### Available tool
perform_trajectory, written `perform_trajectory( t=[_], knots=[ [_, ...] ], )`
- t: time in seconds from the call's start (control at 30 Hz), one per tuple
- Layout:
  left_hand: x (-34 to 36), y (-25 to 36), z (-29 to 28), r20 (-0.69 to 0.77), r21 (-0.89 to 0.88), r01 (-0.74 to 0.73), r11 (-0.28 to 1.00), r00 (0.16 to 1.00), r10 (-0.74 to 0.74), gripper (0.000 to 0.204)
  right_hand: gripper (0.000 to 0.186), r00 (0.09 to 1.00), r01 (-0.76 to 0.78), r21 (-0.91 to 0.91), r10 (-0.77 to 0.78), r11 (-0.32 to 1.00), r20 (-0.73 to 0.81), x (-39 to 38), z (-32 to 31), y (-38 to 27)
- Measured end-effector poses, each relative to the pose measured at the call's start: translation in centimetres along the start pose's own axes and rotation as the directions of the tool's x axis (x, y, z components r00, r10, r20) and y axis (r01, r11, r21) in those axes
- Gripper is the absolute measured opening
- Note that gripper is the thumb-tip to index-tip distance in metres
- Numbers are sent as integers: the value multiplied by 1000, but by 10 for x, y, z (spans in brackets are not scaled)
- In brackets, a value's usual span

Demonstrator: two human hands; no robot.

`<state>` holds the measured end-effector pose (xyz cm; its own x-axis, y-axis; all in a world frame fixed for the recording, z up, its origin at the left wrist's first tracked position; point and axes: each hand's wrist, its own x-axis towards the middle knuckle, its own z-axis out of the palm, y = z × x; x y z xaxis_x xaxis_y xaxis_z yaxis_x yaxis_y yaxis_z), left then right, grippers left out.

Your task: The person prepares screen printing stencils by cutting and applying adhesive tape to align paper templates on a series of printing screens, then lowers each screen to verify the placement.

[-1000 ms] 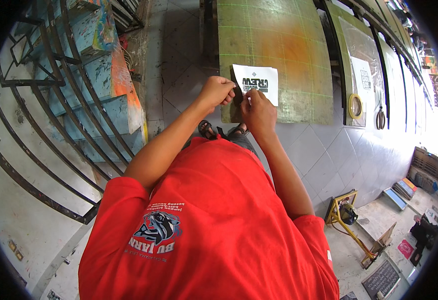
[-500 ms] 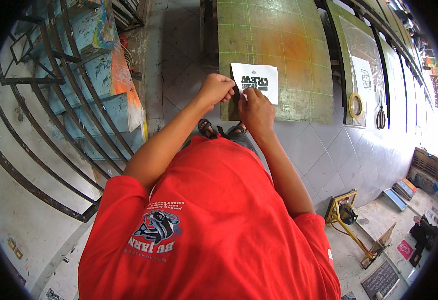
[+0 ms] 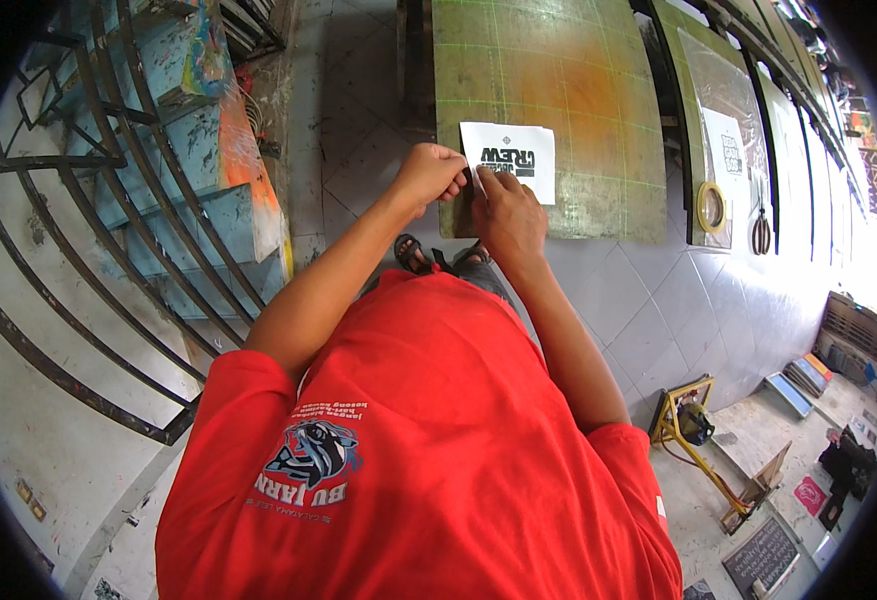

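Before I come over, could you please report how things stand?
Left hand curled near left edge of printed sheet; right hand over its lower left part. Sheet on green board. Tape roll, scissors off right, clear of it.

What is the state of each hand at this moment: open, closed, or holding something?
Left hand: closed; whether it holds anything cannot be told.
Right hand: curled over the white printed sheet; grip unclear.

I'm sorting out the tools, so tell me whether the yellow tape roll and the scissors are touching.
Apart: the head view shows a visible gap between the right edge of the yellow tape roll and the scissors' dark handles.
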<state>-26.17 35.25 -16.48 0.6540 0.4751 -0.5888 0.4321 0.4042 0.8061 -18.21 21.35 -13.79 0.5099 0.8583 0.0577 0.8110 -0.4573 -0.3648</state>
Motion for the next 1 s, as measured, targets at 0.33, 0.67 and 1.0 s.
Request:
perform_trajectory(
  t=[0.33, 0.67, 1.0],
  knots=[
    [-1, 1, -1, 8, -86, -3, 996, 1000, 4, 18, 44, 992, 54, -70, -46, 996, 114, 0, -3, -9],
    [-8, 2, -6, 33, -187, 46, 981, 999, -41, 38, 43, 988, 76, -98, -62, 992, 144, 1, -10, -10],
    [-32, -17, -53, -202, -236, -44, 971, 979, -4, 44, 46, 960, 279, -77, -279, 957, 6, -22, 4, 11]
  ],
)
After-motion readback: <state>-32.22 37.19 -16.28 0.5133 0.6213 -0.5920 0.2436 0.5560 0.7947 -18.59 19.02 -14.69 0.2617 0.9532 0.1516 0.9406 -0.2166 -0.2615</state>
